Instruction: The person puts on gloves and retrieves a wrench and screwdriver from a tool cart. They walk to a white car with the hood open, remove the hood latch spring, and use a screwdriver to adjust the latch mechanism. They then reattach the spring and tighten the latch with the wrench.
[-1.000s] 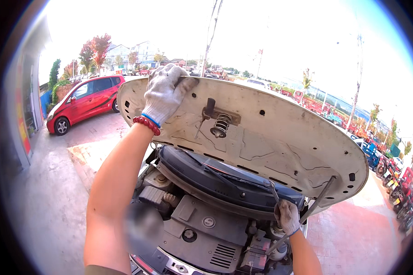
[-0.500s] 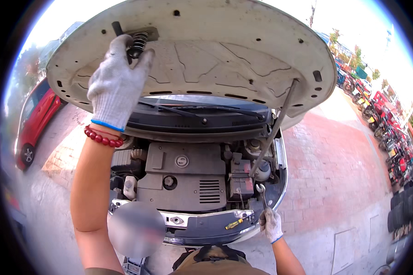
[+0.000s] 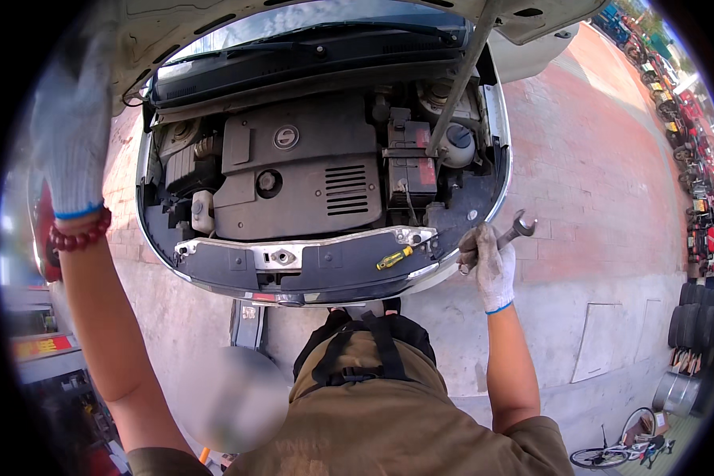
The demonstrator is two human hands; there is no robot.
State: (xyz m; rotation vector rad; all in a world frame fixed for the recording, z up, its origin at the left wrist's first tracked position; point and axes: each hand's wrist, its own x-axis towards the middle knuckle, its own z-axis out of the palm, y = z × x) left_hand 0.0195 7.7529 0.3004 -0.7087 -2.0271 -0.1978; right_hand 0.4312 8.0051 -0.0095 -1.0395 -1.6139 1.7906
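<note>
My right hand (image 3: 490, 274), in a pale knit work glove, is closed around an open-ended wrench (image 3: 520, 228) above the car's front right corner. The wrench's forked jaw sticks out to the right, past the glove. My left hand (image 3: 73, 139), gloved as well, is raised at the upper left beside the lifted hood (image 3: 194, 14). Motion blur smears its fingers, so whether they grip anything cannot be told. Below lies the open engine bay, with its black engine cover (image 3: 293, 178). A yellow-handled screwdriver (image 3: 395, 258) rests on the front panel (image 3: 341, 266).
A metal prop rod (image 3: 466, 75) slants up to the hood, close to the battery (image 3: 410, 163) and coolant tank (image 3: 456, 147). Parked motorcycles (image 3: 694, 178) and stacked tyres (image 3: 694, 317) line the right. A bicycle (image 3: 623, 454) lies lower right. Shelving (image 3: 55, 389) stands left.
The view has tilted down, taking the hood's latch spring out of sight. My left hand has shifted toward the left edge and blurred. In my right hand, the wrench has swung from upright to slanting right.
</note>
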